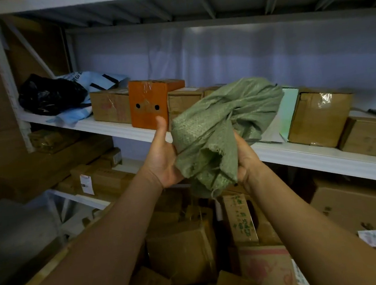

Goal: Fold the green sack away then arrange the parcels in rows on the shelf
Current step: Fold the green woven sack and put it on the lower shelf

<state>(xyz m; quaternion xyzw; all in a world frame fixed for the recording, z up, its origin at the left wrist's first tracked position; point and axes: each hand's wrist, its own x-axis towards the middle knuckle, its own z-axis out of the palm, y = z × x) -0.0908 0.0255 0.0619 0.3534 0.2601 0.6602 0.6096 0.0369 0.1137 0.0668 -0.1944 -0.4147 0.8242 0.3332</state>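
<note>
Both hands are on the green sack (pixel 224 125), bunched up in front of the shelf (pixel 117 127): left hand (pixel 164 160) cupping it, thumb up, right hand (pixel 245 160) gripping the side. Loose folds could spring open, or swing into the orange box (pixel 149 104). Cartons (pixel 319 117) crowd the shelf behind.

A black plastic bag (pixel 50 94) lies at the far left, a white plastic sheet (pixel 243 53) hangs behind, and metal ribs (pixel 207 5) run overhead.
</note>
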